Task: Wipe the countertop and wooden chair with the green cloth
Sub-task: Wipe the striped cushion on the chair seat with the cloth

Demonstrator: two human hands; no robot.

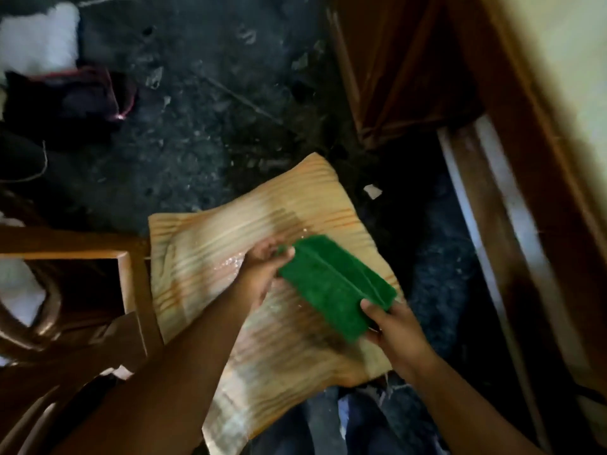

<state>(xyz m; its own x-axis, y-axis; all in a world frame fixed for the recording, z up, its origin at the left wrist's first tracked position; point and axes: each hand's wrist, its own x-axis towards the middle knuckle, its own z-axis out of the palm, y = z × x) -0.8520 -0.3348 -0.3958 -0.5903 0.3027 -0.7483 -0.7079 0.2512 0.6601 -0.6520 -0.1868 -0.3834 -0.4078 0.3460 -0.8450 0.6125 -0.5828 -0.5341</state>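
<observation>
Left hand (262, 274): grip closed on the far end of the green cloth (335, 287). Right hand (394, 330): grip pinched on the near end. Cloth: folded lengthwise, stretched between both hands, held above the striped wooden surface (203, 257), over its right half. Wet patches on surface. Dark floor (197, 126) beyond the far edge.

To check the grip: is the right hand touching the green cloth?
Touching. The head view shows the right hand pinching the lower end of the green cloth.
</observation>
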